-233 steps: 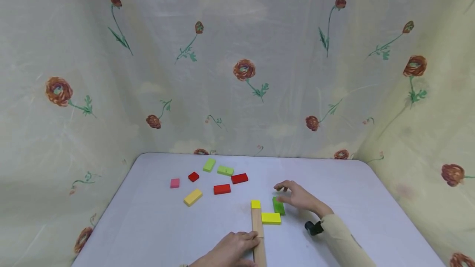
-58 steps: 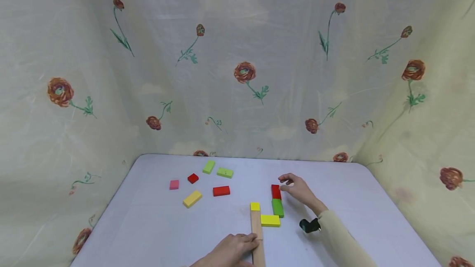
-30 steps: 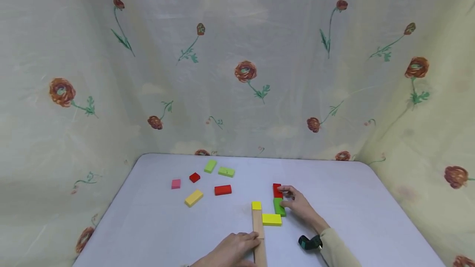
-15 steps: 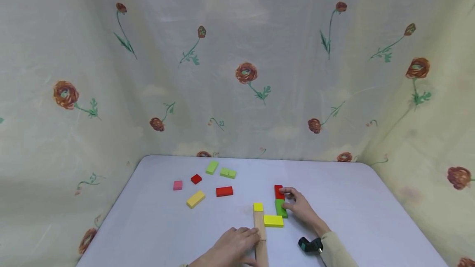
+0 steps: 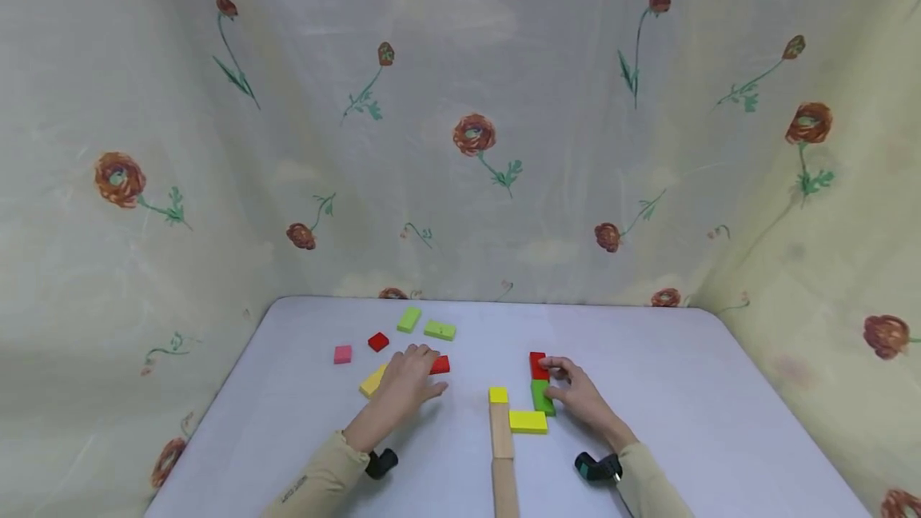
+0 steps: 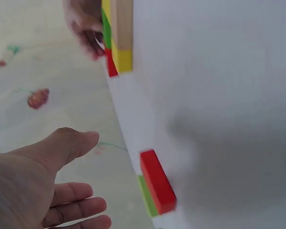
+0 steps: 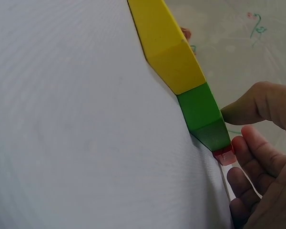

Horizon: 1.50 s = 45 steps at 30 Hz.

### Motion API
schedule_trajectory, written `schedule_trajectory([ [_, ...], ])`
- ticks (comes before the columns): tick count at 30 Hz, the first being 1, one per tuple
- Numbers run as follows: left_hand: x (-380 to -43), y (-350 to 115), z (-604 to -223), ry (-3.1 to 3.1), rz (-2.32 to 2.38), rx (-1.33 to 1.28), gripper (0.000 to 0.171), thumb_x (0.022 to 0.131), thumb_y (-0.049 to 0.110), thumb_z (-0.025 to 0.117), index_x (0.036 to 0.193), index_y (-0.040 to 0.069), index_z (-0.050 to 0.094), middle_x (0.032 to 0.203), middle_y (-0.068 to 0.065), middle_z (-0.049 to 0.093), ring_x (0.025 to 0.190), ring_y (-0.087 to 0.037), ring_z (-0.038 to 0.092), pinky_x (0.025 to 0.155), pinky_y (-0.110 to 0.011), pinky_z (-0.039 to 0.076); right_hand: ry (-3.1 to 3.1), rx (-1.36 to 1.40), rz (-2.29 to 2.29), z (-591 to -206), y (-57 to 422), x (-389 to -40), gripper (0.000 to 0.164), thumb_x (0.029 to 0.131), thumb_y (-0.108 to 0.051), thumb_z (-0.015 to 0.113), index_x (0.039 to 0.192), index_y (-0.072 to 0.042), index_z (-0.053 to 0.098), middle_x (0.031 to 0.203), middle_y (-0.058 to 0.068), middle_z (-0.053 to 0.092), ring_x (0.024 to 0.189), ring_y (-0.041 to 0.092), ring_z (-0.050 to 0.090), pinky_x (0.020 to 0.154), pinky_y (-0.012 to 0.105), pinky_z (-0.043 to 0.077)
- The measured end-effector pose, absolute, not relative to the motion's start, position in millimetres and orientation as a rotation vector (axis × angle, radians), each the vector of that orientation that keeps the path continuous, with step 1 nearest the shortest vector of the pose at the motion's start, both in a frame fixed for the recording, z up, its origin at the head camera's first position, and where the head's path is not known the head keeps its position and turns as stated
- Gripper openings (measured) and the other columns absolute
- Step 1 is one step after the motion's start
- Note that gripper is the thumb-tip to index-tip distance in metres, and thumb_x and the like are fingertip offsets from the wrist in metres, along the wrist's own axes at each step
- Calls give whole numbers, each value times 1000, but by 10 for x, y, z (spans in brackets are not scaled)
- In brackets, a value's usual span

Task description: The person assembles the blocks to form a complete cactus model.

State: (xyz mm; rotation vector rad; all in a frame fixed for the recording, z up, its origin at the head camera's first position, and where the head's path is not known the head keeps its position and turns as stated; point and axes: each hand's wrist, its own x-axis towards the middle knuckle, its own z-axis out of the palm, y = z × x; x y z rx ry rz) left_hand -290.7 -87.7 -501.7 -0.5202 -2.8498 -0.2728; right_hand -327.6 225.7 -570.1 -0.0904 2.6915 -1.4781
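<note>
My left hand point(image 5: 403, 384) hovers with spread fingers over the left half of the table, partly covering a red block point(image 5: 440, 365) and a yellow block point(image 5: 372, 382). In the left wrist view it holds nothing, and that red block point(image 6: 157, 181) lies apart from it. My right hand point(image 5: 581, 400) rests at a joined row, thumb touching the green block point(image 5: 540, 396) and fingertips at another red block point(image 5: 536, 364). The green block meets a bright yellow block point(image 5: 528, 422), which adjoins wooden strips point(image 5: 501, 432) capped by a small yellow square point(image 5: 498, 395).
Two light green blocks point(image 5: 440, 330), a small red block point(image 5: 377, 341) and a pink square point(image 5: 342, 354) lie at the back left of the white table point(image 5: 619, 358). A flowered cloth point(image 5: 547, 214) hangs behind and at both sides.
Since the earliest frame, a red block has come to stand behind the green one. My left hand has just left the wooden strips for the red block further left. The right hand has stayed nearly still.
</note>
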Motion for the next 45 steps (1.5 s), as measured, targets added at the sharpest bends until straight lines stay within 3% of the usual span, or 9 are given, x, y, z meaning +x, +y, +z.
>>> schedule_trajectory([
  [9,-3265,-1032,-5170,-2983,-327,-339,39,79,31,79,107,5,71,93,-7,66,85,-19,55,80,-37,50,2677,-93,-1492,-5738,2239,-3293,46,84,-5,66,128,-13,54,135,10,52,125,31,44,108,56,34],
  [21,-3340,-1006,-5248,-3002,-715,-208,19,80,16,79,79,-1,68,63,-6,53,67,-16,46,59,-25,36,2666,-89,-1499,-5702,2225,-3286,44,85,-5,65,128,-13,54,134,10,53,126,31,42,108,56,34],
  [28,-3330,-846,-5303,-2982,-678,-20,26,80,17,79,92,-3,69,63,-5,54,63,-16,48,55,-24,37,2673,-101,-1495,-5701,2228,-3284,45,85,-4,64,128,-13,54,134,9,53,125,31,43,108,56,34],
  [32,-3307,-799,-5315,-2939,-572,19,31,79,23,80,91,-4,70,64,-8,58,66,-18,50,58,-26,40,2673,-105,-1509,-5706,2223,-3284,45,85,-4,64,128,-12,54,133,9,54,124,31,43,108,56,34],
  [35,-3304,-845,-5294,-2898,-520,-37,38,78,30,81,92,-2,69,72,-9,61,75,-21,52,65,-30,43,2668,-108,-1514,-5714,2219,-3284,45,84,-4,65,127,-12,54,133,9,54,123,31,44,107,55,34],
  [38,-3367,-982,-5224,-2902,-520,-205,46,78,36,80,104,1,68,93,-10,66,92,-24,54,80,-39,47,2672,-116,-1501,-5719,2223,-3280,45,85,-4,65,128,-12,54,133,9,54,123,30,44,107,55,35],
  [42,-3536,-1211,-5108,-3028,-649,-485,61,78,39,79,128,8,60,127,-8,59,117,-25,48,104,-53,34,2689,-105,-1482,-5703,2242,-3263,45,85,-5,65,128,-12,54,133,9,53,122,30,44,106,55,35],
  [45,-3656,-1338,-5080,-3114,-724,-632,67,79,40,78,135,12,55,136,-7,53,126,-25,42,110,-56,23,2696,-102,-1488,-5681,2256,-3248,46,84,-5,64,128,-11,53,134,10,53,122,31,44,106,56,35],
])
